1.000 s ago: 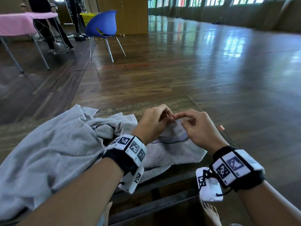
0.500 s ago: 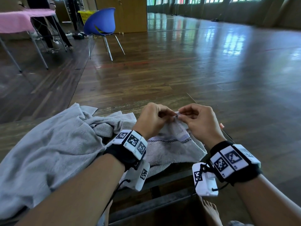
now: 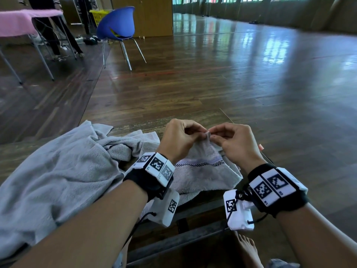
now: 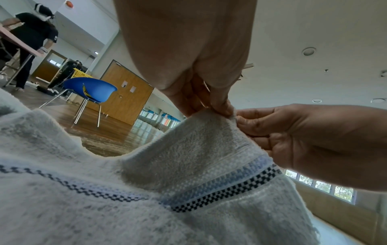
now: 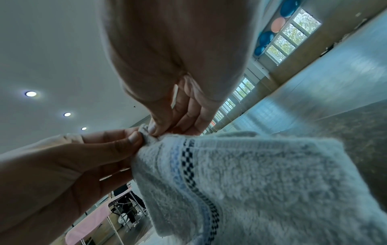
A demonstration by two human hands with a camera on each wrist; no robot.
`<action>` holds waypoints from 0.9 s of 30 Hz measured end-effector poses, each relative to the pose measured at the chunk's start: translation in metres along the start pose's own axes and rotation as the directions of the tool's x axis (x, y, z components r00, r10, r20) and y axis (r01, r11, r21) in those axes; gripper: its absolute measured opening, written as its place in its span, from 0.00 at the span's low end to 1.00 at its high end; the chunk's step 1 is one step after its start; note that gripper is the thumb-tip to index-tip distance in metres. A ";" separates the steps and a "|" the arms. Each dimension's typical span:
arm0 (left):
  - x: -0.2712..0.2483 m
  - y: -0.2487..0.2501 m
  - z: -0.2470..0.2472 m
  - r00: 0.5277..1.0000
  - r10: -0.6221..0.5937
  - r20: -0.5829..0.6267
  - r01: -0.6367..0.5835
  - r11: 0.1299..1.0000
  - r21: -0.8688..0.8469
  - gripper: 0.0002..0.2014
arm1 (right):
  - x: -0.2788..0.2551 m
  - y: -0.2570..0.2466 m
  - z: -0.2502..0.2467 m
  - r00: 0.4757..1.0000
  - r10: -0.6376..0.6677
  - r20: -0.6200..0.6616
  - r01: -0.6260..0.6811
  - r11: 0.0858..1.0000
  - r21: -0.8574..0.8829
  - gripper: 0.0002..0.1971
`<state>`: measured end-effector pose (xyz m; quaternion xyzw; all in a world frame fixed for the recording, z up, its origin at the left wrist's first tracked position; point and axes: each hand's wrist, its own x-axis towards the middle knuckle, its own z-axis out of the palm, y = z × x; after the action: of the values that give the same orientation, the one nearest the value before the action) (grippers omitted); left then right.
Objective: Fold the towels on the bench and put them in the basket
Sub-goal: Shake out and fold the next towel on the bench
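Observation:
A small pale towel (image 3: 201,173) with a dark checked stripe lies on the bench (image 3: 173,243) in front of me. One corner of it is pulled up into a peak. My left hand (image 3: 202,132) and right hand (image 3: 212,135) meet at that peak, and each pinches the corner between thumb and fingertips. The left wrist view shows the left hand (image 4: 217,111) nipping the towel (image 4: 188,165) edge from above. In the right wrist view the right hand (image 5: 155,131) pinches the same towel (image 5: 251,174) tip. A large grey towel (image 3: 58,171) lies crumpled to the left.
The bench's right edge (image 3: 226,115) runs just past my right hand. My bare foot (image 3: 249,250) is below the bench. Far back stand a blue chair (image 3: 116,26), a yellow basket (image 3: 98,14), a pink-covered table (image 3: 19,22) and a standing person (image 3: 48,26).
Both hands have lifted the small towel's corner off the bench, so the cloth now tents up between them. The large towel has not moved.

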<state>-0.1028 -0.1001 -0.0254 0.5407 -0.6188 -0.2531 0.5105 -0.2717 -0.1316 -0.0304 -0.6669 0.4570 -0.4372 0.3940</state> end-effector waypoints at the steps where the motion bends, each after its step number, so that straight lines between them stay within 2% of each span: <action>1: 0.000 0.000 0.001 1.000 -0.014 -0.005 0.014 1.000 -0.016 0.03 | 0.000 -0.001 0.000 1.000 0.013 0.003 -0.013 1.000 0.017 0.12; 7: 0.000 0.001 0.003 0.998 -0.071 -0.003 0.071 0.997 0.012 0.02 | 0.000 -0.003 0.001 0.998 0.055 0.028 -0.057 0.996 0.065 0.11; 12: -0.001 0.002 0.004 0.997 -0.079 0.007 0.079 0.997 0.004 0.02 | 0.002 -0.004 0.004 0.997 0.049 0.052 -0.053 0.996 0.071 0.02; 15: -0.001 0.001 0.005 0.997 -0.072 0.012 0.072 0.997 0.014 0.02 | 0.003 -0.003 0.005 0.997 0.050 0.059 -0.053 0.997 0.053 0.03; 20: -0.003 -0.001 0.006 0.995 -0.098 0.012 0.097 0.994 0.052 0.12 | 0.005 -0.003 0.003 0.997 0.045 0.060 -0.049 0.996 0.070 0.06; 23: -0.003 -0.004 0.006 0.998 -0.058 0.015 0.055 0.982 0.178 0.13 | 0.004 -0.003 0.001 0.994 0.047 0.095 -0.055 0.995 0.079 0.06; 25: -0.002 -0.004 0.005 0.999 -0.022 0.028 0.017 0.982 0.186 0.11 | 0.004 -0.003 -0.001 0.991 0.039 0.125 -0.049 0.996 0.076 0.04; 27: -0.003 -0.003 0.004 0.995 0.008 0.096 -0.025 0.985 0.172 0.11 | 0.004 -0.001 -0.003 0.989 0.020 0.147 -0.028 0.998 0.054 0.04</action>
<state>-0.1052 -0.0995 -0.0302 0.5650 -0.6666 -0.2198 0.4337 -0.2734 -0.1357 -0.0273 -0.6803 0.4224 -0.3949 0.4504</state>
